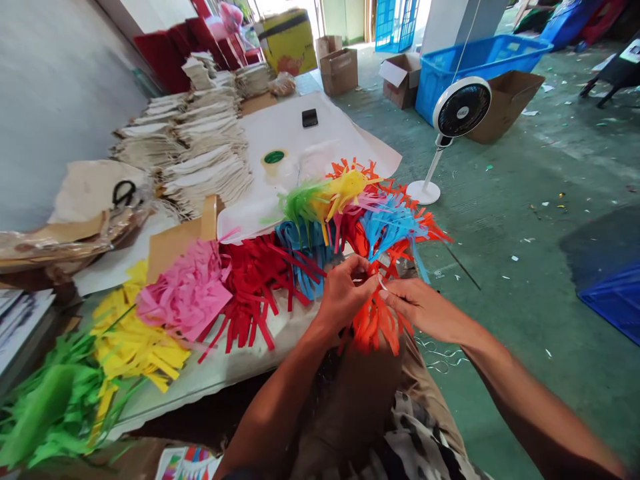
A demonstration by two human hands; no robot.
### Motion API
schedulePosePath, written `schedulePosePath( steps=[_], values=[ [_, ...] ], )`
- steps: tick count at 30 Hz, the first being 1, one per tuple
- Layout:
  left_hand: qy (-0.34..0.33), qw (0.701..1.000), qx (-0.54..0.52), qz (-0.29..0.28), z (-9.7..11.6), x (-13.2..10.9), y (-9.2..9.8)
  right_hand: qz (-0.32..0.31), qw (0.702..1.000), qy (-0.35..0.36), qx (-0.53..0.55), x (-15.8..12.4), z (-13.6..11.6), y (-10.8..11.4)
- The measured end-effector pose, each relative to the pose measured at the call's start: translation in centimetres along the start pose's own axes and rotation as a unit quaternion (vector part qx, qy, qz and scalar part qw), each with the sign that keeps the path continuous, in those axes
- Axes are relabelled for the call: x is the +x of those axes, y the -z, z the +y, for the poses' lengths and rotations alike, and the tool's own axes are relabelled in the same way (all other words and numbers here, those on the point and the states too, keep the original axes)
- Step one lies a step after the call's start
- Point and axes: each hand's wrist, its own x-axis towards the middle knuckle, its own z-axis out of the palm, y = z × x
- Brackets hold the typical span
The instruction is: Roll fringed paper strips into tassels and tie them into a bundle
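Observation:
A bundle of fringed paper strips (367, 213) in orange, blue, yellow, green and pink is held up over my lap. My left hand (345, 293) is closed around the middle of the bundle. My right hand (420, 307) pinches a thin white tie at the same spot, fingers pressed together. Orange fringe (375, 323) hangs down below both hands. On the table to the left lie piles of fringed paper: red (255, 280), blue (303, 250), pink (187, 293), yellow (133, 343) and green (50, 407).
The white table (300, 130) carries stacks of cream bags (200, 147), a tape roll (274, 159), a black phone (310, 118) and scissors (124, 193). A white standing fan (453, 117), cardboard boxes (340, 70) and blue crates (475, 63) stand on the green floor.

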Motion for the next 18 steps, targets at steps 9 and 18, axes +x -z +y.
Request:
schedulePosePath(
  steps=[9,18],
  values=[
    [0.003,0.999,0.019,-0.027,0.0,-0.3,0.2,-0.02,0.999,0.03,0.038,-0.2,-0.2,0.8],
    [0.003,0.999,0.025,-0.045,0.6,-0.9,0.4,-0.006,1.0,0.023,0.021,-0.1,0.1,1.2]
  ],
)
